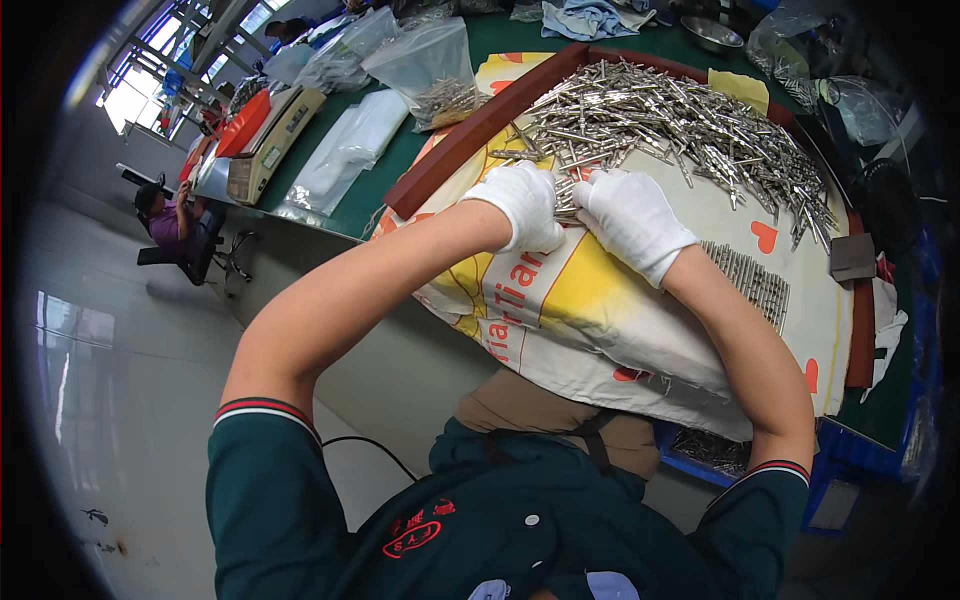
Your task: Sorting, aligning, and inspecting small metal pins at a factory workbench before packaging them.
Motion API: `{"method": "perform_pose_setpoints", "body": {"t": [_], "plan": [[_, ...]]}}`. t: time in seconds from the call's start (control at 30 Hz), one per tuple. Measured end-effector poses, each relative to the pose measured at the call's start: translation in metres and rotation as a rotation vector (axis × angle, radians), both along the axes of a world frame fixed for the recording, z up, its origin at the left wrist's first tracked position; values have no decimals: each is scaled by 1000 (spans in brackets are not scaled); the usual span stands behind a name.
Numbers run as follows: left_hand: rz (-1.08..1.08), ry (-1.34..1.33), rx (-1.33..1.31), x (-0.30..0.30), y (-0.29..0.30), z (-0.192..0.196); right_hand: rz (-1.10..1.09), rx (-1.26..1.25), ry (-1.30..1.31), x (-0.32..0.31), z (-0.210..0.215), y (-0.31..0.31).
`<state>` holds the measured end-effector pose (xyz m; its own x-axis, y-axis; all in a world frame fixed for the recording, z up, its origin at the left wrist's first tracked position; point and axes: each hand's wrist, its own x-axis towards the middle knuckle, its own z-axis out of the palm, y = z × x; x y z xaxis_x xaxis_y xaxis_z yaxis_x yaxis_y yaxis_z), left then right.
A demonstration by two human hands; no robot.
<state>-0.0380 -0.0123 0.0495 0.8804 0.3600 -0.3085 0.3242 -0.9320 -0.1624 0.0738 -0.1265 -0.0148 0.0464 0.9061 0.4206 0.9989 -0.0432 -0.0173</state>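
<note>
Both my hands wear white gloves and meet close together at the near edge of a big heap of thin silver metal pins (660,110). Curled fingers of my left hand (522,208) close on a small bunch of metal pins (567,195) between the hands. From the other side, my right hand (637,222) pinches at the same bunch, its fingertips partly hidden. Beside my right forearm, several more pins lie side by side in a neat row (752,282). A printed white and yellow cloth (600,300) lies under everything.
Dark red wooden rails (470,135) border the cloth. A small brown block (852,257) sits at the right rail. Clear bags (428,65), flat plastic sheets (350,145) and a metal bowl (712,34) lie on the green table. A person (172,220) sits far left.
</note>
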Motion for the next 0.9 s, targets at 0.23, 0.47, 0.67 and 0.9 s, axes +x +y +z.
{"method": "perform_pose_setpoints", "body": {"t": [0.23, 0.47, 0.67, 0.9], "plan": [[-57, 37, 7, 6, 4, -4, -17, 115, 390, -5, 5, 4], [-78, 62, 56, 15, 3, 2, -18, 29, -90, 18, -7, 5], [-80, 151, 32, 24, 10, 9, 9, 19, -122, 18, 1, 3], [-164, 98, 49, 18, 18, 4, 141, -20, -183, 13, 4, 4]]}}
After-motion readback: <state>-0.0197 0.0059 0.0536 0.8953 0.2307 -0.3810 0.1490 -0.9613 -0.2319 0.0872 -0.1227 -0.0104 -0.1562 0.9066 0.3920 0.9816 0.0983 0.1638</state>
